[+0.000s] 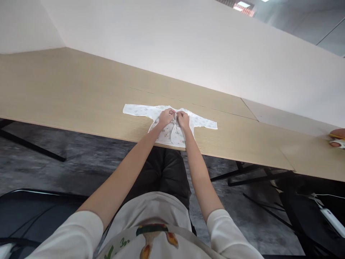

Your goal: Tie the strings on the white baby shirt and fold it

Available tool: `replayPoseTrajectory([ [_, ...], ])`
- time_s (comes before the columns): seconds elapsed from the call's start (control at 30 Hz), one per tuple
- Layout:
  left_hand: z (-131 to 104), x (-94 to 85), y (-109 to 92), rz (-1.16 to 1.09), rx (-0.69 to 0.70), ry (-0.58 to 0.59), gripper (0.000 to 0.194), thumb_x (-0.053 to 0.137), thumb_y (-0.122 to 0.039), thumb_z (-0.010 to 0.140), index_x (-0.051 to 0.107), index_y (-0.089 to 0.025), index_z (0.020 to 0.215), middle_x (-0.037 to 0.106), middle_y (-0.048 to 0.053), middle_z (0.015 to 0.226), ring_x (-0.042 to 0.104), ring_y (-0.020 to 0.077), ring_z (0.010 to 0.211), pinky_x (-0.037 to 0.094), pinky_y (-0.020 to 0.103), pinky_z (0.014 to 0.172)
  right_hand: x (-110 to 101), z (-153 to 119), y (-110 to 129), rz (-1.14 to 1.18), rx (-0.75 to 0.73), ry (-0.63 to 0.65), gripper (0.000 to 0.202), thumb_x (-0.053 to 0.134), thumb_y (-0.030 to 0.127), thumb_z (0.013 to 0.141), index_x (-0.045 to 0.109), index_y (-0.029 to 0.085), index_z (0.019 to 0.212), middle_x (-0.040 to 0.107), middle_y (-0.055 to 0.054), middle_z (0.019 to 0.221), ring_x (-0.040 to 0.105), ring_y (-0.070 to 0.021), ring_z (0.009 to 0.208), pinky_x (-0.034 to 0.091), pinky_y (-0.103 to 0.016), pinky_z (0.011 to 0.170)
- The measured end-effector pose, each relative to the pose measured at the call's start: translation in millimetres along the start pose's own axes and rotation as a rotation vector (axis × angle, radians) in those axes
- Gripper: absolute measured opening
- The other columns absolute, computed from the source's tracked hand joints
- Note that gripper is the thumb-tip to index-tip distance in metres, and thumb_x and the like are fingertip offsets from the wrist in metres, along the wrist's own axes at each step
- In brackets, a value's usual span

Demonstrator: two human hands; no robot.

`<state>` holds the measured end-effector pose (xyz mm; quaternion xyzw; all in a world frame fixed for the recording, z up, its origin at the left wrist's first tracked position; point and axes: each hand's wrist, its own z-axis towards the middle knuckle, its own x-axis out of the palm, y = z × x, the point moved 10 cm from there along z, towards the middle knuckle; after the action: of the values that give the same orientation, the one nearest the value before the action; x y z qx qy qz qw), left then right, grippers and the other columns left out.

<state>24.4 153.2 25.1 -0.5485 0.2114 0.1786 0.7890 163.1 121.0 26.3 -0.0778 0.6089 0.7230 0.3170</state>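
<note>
A small white baby shirt [163,138] with a faint print lies spread on the wooden table, both sleeves stretched out to the sides. Its front opening runs down the middle, and the lower hem reaches the table's near edge. My left hand [166,117] pinches the fabric just left of the opening, near the neckline. On the other side of the opening, my right hand [183,119] pinches the facing edge. The hands are close together, with a little bunched cloth between them. Any fastener there is too small to make out.
The long light wooden table [88,93] runs across, backed by a white partition [172,46]. A black chair [40,219] stands at lower left. At lower right a white power strip [332,221] lies on a dark surface. Part of a brownish object [337,133] shows at the right edge.
</note>
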Motion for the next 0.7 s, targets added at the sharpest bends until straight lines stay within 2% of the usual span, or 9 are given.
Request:
replayPoseTrajectory([
  [0.1, -0.8, -1.2, -1.3, -0.051, 0.000, 0.003, 0.025, 0.056, -0.021, 0.085, 0.074, -0.018, 0.101, 0.077, 0.004, 0.101, 0.069, 0.0166, 0.090, 0.050, 0.025, 0.085, 3.4, 1.0, -3.9, 0.018, 0.013, 0.031, 0.027, 0.045, 0.021, 0.084, 0.067, 0.020, 0.100, 0.068, 0.002, 0.070, 0.062, -0.0148, 0.068, 0.048, -0.026, 0.075],
  [0.27, 0.8, 1.0, -0.3, -0.132, 0.001, 0.028, 0.024, 0.057, -0.020, 0.083, 0.076, -0.018, 0.097, 0.077, 0.005, 0.100, 0.070, 0.0174, 0.096, 0.051, 0.026, 0.089, -2.5, 1.9, -1.8, -0.060, 0.000, -0.036, 0.021, 0.053, 0.022, 0.079, 0.069, 0.020, 0.092, 0.072, -0.003, 0.085, 0.065, -0.0176, 0.081, 0.050, -0.029, 0.083],
  [0.37, 1.8, 1.2, 1.3, -0.140, -0.007, 0.018, 0.023, 0.058, -0.026, 0.085, 0.076, -0.018, 0.096, 0.077, 0.007, 0.100, 0.070, 0.0193, 0.097, 0.052, 0.029, 0.091, -2.2, 2.3, -1.5, -0.058, 0.006, -0.046, 0.017, 0.055, 0.023, 0.079, 0.069, 0.019, 0.087, 0.073, -0.005, 0.091, 0.066, -0.0181, 0.086, 0.050, -0.030, 0.085],
  [0.53, 0.7, 0.6, -0.5, -0.159, 0.006, 0.014, 0.019, 0.063, -0.028, 0.082, 0.076, -0.019, 0.092, 0.077, 0.007, 0.096, 0.069, 0.0206, 0.094, 0.052, 0.030, 0.090, -1.2, 1.9, -2.5, -0.016, 0.017, -0.045, 0.013, 0.060, 0.029, 0.079, 0.067, 0.019, 0.080, 0.072, -0.005, 0.085, 0.066, -0.0180, 0.081, 0.050, -0.030, 0.083],
  [0.7, -2.9, -3.3, -7.3, -0.153, 0.053, 0.023, 0.019, 0.060, -0.026, 0.083, 0.074, -0.018, 0.093, 0.076, 0.007, 0.094, 0.069, 0.0199, 0.091, 0.052, 0.031, 0.088, -1.3, 0.2, -4.1, 0.031, 0.042, -0.054, 0.013, 0.060, 0.030, 0.076, 0.065, 0.018, 0.076, 0.071, -0.004, 0.081, 0.064, -0.0173, 0.077, 0.049, -0.029, 0.079],
])
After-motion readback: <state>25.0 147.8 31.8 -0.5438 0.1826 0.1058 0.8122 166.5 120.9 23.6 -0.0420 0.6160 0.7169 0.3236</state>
